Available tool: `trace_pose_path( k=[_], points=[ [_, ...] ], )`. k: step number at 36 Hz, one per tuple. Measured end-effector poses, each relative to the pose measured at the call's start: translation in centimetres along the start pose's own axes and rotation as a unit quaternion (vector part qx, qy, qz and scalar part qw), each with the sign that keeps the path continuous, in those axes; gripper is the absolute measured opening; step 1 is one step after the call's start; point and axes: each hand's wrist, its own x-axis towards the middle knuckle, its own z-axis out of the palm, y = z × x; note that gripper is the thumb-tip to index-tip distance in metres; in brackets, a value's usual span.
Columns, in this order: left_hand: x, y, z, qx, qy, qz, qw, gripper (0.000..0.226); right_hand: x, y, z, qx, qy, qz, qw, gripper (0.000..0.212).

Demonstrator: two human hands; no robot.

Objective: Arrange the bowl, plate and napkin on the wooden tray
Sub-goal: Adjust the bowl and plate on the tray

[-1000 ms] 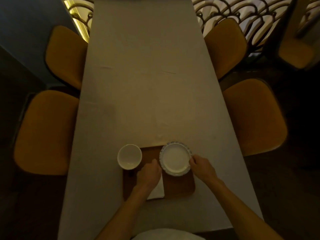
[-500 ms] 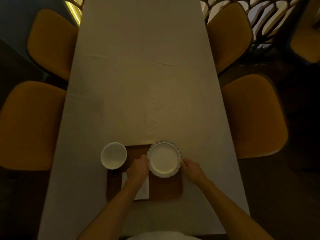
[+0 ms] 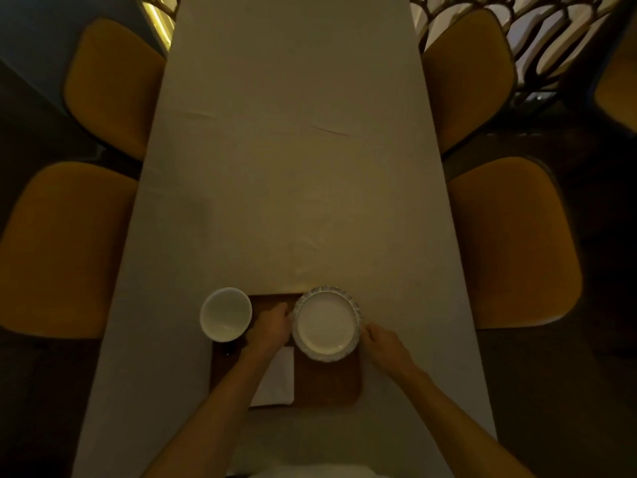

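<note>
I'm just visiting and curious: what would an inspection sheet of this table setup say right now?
Surface: long table under a pale cloth, lightly creased.
Job's things: wooden tray at the near end; plate over its far right corner; white bowl overlapping its far left corner; folded napkin lying on it.
Clutter: nothing seen.
Hands: left hand and right hand at opposite sides of the plate's rim.
Cables: nothing seen.
Surroundings: mustard chairs on both sides; dim light.

Head view, steeply downward — table [image 3: 293,167] lengthwise
</note>
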Motion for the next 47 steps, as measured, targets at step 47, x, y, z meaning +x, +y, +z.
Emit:
trace_pose_path(
  k=[47],
  points=[
    [-4.5, -3.6, 1.0, -0.037, 0.173, 0.078, 0.981, 0.030, -2.4, -3.2, -0.6, -0.075, 0.096, 0.001, 0.993, 0.033]
  ],
)
